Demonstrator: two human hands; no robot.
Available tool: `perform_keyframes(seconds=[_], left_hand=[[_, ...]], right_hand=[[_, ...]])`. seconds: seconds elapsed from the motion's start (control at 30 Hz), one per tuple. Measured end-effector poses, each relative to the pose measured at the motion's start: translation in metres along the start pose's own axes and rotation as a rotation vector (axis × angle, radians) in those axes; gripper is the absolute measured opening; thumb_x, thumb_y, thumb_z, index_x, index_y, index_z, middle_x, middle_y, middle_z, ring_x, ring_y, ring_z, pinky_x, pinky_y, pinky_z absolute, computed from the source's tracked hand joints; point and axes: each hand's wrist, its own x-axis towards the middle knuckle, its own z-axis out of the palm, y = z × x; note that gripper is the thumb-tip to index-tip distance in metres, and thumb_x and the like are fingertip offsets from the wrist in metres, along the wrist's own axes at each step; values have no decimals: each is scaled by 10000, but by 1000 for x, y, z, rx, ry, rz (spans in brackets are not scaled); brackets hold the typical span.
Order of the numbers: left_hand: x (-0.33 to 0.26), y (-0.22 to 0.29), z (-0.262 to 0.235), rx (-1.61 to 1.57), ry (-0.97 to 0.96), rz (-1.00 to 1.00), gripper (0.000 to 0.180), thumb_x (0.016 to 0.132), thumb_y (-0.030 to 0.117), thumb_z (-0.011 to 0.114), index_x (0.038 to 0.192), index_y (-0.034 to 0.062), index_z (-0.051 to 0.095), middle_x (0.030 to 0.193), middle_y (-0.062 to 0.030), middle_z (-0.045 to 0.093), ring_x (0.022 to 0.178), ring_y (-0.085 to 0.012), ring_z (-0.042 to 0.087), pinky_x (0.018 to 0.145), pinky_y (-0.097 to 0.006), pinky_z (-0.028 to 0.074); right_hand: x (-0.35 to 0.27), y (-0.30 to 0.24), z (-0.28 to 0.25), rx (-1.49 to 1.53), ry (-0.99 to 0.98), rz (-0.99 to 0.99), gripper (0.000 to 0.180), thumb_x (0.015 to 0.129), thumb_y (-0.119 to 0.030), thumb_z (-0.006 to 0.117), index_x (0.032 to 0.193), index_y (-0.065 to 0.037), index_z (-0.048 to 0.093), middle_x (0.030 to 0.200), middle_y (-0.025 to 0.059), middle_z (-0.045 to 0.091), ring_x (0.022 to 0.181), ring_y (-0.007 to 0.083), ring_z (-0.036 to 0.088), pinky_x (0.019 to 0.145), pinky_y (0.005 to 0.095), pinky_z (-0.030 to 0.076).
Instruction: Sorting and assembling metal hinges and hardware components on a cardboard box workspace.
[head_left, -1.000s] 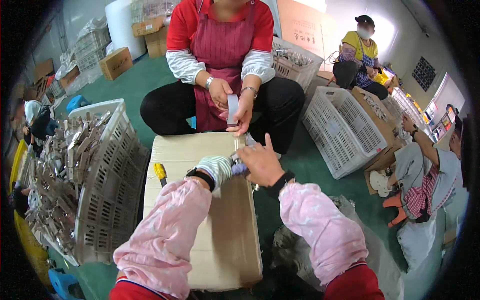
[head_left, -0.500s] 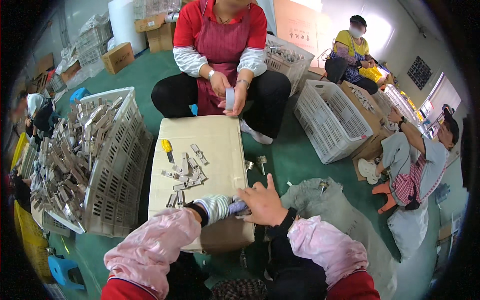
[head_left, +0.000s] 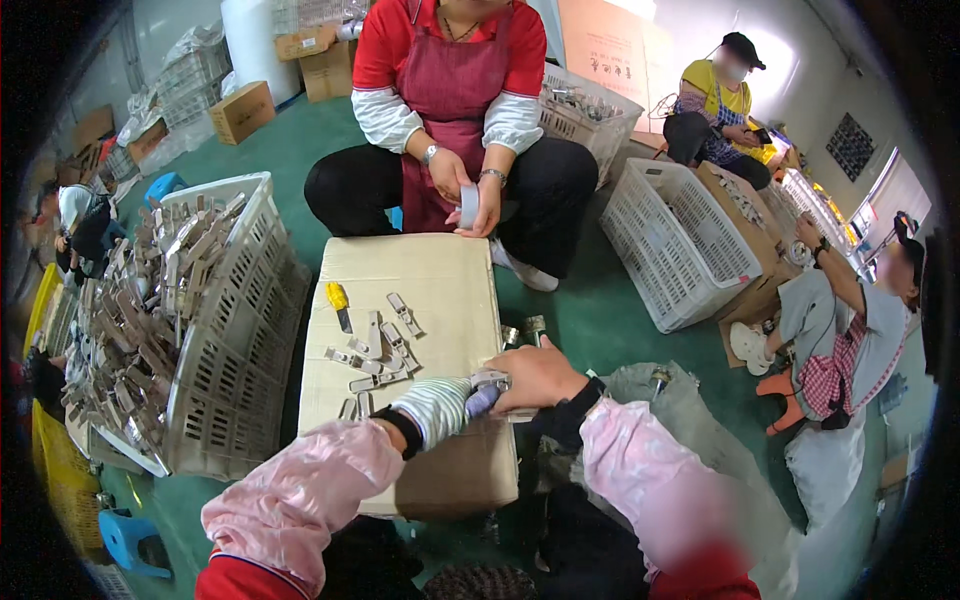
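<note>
Left hand (head_left: 440, 408), in a striped work glove, and bare right hand (head_left: 535, 378) meet just below the middle of the frame, both clenched around a small metal clip (head_left: 489, 381) at the right edge of the cardboard box (head_left: 440, 280). More metal clips (head_left: 375, 352) lie loose on the box top beside a yellow-handled tool (head_left: 338, 301) (left of centre). At the frame's left stands a grey plastic crate (head_left: 215, 360) heaped with such parts, and at top centre a seated person's hands hold a tape roll (head_left: 468, 205).
</note>
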Motion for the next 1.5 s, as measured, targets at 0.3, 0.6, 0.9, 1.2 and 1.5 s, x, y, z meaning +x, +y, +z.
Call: perform_keyframes(seconds=[0.3, 0.6, 0.9, 1.2, 1.5], left_hand=[[22, -10, -27, 30, -196, -393, 678, 894, 576, 232, 910, 47, 656, 879, -235, 615, 894, -377, 580, 790, -412, 433], [55, -33, -21, 21, -159, -330, 627, 889, 557, 280, 924, 51, 648, 850, -242, 612, 883, -383, 577, 782, -419, 436], [55, -21, -31, 359, -76, -174, 598, 902, 509, 279, 845, 28, 628, 673, -250, 569, 716, -408, 578, 647, -437, 452], [95, -45, -39, 167, -178, -247, 582, 894, 528, 272, 988, 73, 624, 846, -225, 619, 830, -385, 588, 743, -413, 451], [95, -59, -46, -21, -61, -267, 592, 895, 529, 272, 1028, 64, 614, 919, -234, 615, 921, -374, 571, 841, -398, 419]], right_hand=[[0, -11, 3, -9, 338, -59, 728, 615, -499, 711, 1178, -72, 534, 1221, 104, 528, 1197, 264, 439, 1016, 610, 172], [35, 24, -3, 122, 224, 13, 416, 638, -406, 701, 897, -82, 673, 908, 92, 652, 885, 293, 599, 834, 383, 419], [76, 52, -18, 356, -53, 29, 435, 750, -399, 599, 1026, -64, 636, 987, 151, 631, 917, 297, 598, 826, 375, 440], [31, 16, -14, -120, 351, -80, 686, 675, -377, 675, 1242, -50, 471, 1308, 91, 457, 1238, 237, 392, 1047, 565, 166], [84, 45, -38, 85, 142, 15, 482, 586, -396, 728, 973, -118, 660, 1006, 134, 629, 977, 299, 578, 949, 513, 344]])
